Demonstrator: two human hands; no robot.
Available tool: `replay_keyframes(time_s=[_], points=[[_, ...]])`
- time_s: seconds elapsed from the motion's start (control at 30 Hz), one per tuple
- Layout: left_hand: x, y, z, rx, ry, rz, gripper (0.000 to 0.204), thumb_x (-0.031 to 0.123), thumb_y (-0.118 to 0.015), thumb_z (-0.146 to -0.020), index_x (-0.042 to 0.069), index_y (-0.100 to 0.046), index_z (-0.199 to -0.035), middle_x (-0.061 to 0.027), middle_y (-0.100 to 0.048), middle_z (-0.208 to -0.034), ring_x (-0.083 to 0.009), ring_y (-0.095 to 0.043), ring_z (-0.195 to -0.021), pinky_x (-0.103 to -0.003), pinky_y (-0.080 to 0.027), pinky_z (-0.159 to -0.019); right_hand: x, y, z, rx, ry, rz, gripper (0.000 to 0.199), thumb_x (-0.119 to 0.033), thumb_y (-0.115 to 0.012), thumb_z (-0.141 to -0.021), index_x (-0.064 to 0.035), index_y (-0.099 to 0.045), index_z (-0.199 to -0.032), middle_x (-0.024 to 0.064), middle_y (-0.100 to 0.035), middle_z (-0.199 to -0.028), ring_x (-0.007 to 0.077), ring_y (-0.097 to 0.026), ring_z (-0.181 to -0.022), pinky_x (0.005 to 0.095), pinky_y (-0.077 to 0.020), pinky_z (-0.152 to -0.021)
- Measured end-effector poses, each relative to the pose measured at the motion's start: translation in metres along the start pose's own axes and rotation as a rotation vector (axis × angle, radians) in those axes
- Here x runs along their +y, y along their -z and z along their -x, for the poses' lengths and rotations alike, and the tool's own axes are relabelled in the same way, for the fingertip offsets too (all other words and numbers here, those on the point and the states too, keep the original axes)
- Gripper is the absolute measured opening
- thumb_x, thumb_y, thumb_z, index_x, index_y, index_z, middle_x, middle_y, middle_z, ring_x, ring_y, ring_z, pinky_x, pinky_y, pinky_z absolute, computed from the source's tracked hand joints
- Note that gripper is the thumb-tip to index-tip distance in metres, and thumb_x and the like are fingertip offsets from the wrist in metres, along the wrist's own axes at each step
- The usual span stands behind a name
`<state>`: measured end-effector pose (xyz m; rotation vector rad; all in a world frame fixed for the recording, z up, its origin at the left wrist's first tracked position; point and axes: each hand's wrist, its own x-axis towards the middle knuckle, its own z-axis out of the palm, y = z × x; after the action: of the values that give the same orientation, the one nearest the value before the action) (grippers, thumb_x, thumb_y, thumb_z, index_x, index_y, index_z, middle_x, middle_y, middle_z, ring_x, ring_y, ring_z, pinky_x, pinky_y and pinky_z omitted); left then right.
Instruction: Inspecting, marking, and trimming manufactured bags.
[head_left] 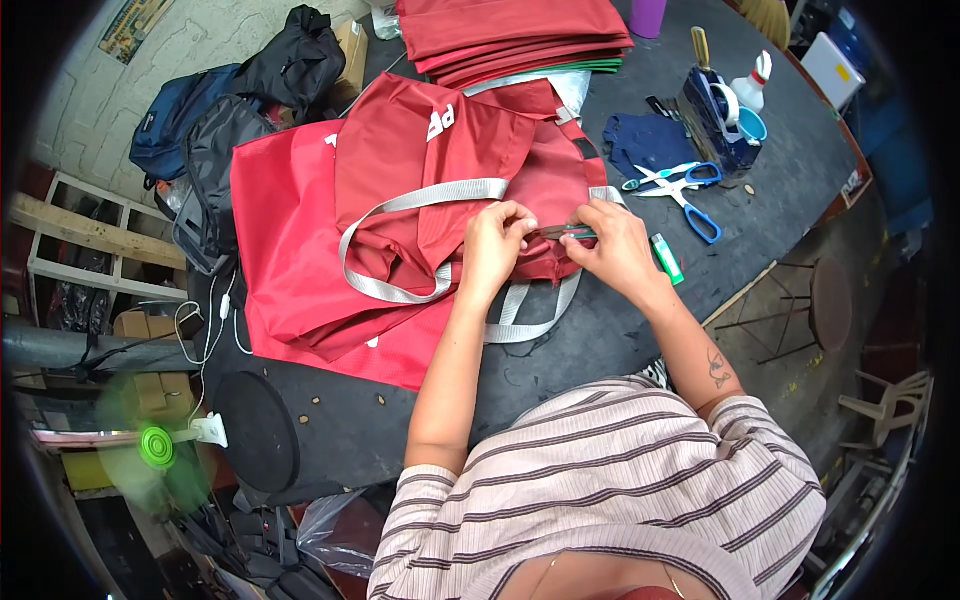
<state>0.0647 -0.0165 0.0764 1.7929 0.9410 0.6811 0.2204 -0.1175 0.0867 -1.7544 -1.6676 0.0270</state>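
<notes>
A red fabric bag [430, 160] with grey webbing straps [395, 203] lies rumpled on the dark table. My left hand [490, 245] is closed in a pinch at the bag's edge, with a bit of red fabric at its fingertips. In my right hand [618, 248] are small thread snips [553, 232] with a dark blade and a greenish handle, their tip close to my left fingertips. Whatever thread may lie between the fingertips is too small to make out. Just right of my right hand lies a green lighter [666, 259].
Blue-handled scissors [690, 188] rest on a dark blue cloth [645, 142]. Beyond them stand a tool caddy [718, 118] and a white spray bottle [752, 85]. Folded red fabric [515, 35] is stacked at the back; backpacks [215, 135] sit left. A green fan [157, 447] spins lower left.
</notes>
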Motion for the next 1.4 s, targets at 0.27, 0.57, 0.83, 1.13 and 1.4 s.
replay_keyframes(time_s=[0.27, 0.57, 0.83, 1.13, 1.4], points=[[-0.008, -0.001, 0.000, 0.034, 0.052, 0.104, 0.014, 0.007, -0.056, -0.087, -0.005, -0.063, -0.088, -0.0042, -0.061, -0.070, -0.0066, -0.055, -0.054, -0.021, -0.048, -0.052, 0.006, -0.012, 0.001, 0.054, 0.036, -0.017, 0.020, -0.018, -0.071, -0.067, -0.0050, -0.060, -0.077, 0.0087, -0.056, -0.072, 0.0280, -0.058, -0.070, 0.0383, -0.0461, -0.063], [-0.007, -0.006, -0.007, -0.064, 0.048, -0.210, 0.023, 0.020, -0.066, -0.080, -0.002, -0.066, -0.073, -0.0100, -0.060, -0.060, -0.0133, -0.058, -0.049, -0.028, -0.044, -0.050, 0.012, -0.007, 0.005, 0.025, -0.228, -0.130, 0.018, -0.020, -0.067, -0.074, -0.0042, -0.060, -0.079, 0.0096, -0.062, -0.077, 0.0276, -0.061, -0.068, 0.0369, -0.0476, -0.062], [-0.006, -0.011, -0.003, 0.204, 0.075, 0.061, 0.014, 0.009, -0.067, -0.079, -0.005, -0.065, -0.076, -0.0076, -0.059, -0.064, -0.0102, -0.056, -0.047, -0.026, -0.042, -0.047, 0.009, -0.015, 0.002, -0.055, -0.211, -0.149, 0.024, -0.024, -0.068, -0.073, -0.0026, -0.060, -0.080, 0.0109, -0.062, -0.080, 0.0291, -0.061, -0.071, 0.0380, -0.0476, -0.064], [-0.011, -0.012, 0.000, 0.258, -0.005, 0.040, 0.013, 0.009, -0.066, -0.080, -0.003, -0.066, -0.077, -0.0035, -0.061, -0.062, -0.0055, -0.051, -0.045, -0.021, -0.039, -0.042, 0.023, -0.043, -0.014, -0.189, -0.278, -0.186, 0.032, -0.032, -0.068, -0.072, -0.0010, -0.065, -0.082, 0.0160, -0.064, -0.073, 0.0312, -0.063, -0.071, 0.0397, -0.0485, -0.065], [-0.015, -0.012, 0.004, 0.563, -0.290, 0.237, 0.013, 0.002, -0.054, -0.086, -0.002, -0.059, -0.098, -0.0065, -0.054, -0.090, -0.0116, -0.055, -0.077, -0.023, -0.044, -0.064, 0.068, -0.033, -0.020, 0.267, -0.407, -0.605, 0.029, -0.027, -0.060, -0.087, 0.0003, -0.062, -0.077, 0.0040, -0.055, -0.062, 0.0090, -0.049, -0.061, 0.0273, -0.0401, -0.056]])
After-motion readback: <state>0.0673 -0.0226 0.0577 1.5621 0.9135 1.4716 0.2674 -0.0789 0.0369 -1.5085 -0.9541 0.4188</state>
